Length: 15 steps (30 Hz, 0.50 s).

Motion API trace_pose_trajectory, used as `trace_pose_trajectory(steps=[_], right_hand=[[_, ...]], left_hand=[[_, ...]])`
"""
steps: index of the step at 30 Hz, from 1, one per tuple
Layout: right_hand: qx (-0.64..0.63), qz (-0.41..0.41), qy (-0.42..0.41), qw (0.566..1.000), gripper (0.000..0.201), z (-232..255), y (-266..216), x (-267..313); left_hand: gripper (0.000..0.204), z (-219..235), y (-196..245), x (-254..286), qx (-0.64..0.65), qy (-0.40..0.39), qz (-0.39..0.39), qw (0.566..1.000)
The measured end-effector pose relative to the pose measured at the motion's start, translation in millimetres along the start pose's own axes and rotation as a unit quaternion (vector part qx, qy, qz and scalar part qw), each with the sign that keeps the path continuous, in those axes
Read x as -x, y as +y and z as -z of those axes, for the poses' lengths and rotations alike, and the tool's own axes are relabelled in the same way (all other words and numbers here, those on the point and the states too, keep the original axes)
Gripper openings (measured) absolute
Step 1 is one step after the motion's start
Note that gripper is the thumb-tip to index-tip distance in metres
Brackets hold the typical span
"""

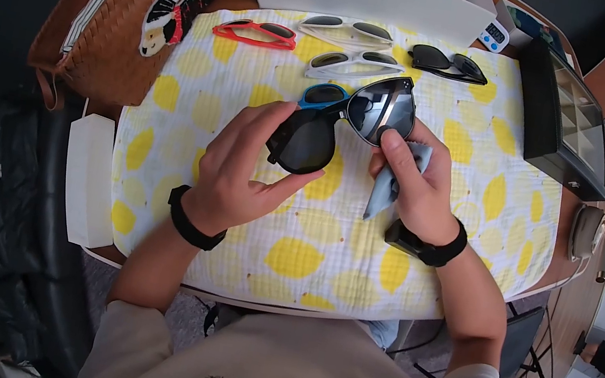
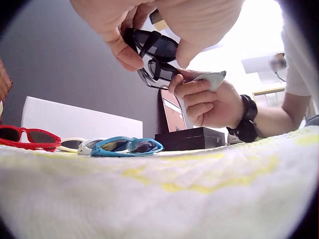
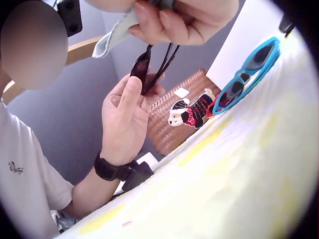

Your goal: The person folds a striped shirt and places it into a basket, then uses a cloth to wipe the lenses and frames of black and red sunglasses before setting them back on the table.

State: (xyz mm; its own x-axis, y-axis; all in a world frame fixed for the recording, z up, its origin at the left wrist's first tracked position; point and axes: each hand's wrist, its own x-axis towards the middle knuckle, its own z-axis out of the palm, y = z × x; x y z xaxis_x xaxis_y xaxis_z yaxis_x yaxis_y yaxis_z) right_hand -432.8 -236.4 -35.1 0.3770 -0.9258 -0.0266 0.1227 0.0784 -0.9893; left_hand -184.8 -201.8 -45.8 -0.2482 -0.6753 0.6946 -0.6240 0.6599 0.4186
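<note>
A pair of black sunglasses [image 1: 302, 143] is held up between both hands above the lemon-print cloth, lenses toward the head camera. My left hand [image 1: 235, 169] grips the rim of one lens, thumb below and fingers above. With the thumb on the other lens, my right hand [image 1: 428, 188] pinches the frame through a grey-blue wiping cloth [image 1: 384, 193], which hangs from the palm. Blue sunglasses [image 2: 127, 146] lie on the table just beyond, partly hidden behind the black pair in the head view.
Red sunglasses [image 1: 255, 33], two white pairs and another black pair [image 1: 448, 63] lie toward the back. Around them stand a white box [image 1: 368, 2], a woven bag [image 1: 127, 12], a black compartment case [image 1: 564, 126] and a small timer [image 1: 495, 35]. A white carton [image 1: 89, 180] sits at left.
</note>
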Motion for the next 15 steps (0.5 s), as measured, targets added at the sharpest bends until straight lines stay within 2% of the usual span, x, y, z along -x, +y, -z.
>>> trace_pose_trajectory(steps=[5,15], right_hand=[[0.031,0.031,0.002,0.999,0.026,-0.6,1.4,-2.1],[-0.003,0.03,-0.004,1.0,0.027,-0.1,-0.8,-1.2]], left_hand=[[0.075,2.2,2.5,-6.3,0.004,-0.024,0.021,0.999],[0.073,4.5,4.9,-7.2,0.018,-0.029,0.046,0.998]])
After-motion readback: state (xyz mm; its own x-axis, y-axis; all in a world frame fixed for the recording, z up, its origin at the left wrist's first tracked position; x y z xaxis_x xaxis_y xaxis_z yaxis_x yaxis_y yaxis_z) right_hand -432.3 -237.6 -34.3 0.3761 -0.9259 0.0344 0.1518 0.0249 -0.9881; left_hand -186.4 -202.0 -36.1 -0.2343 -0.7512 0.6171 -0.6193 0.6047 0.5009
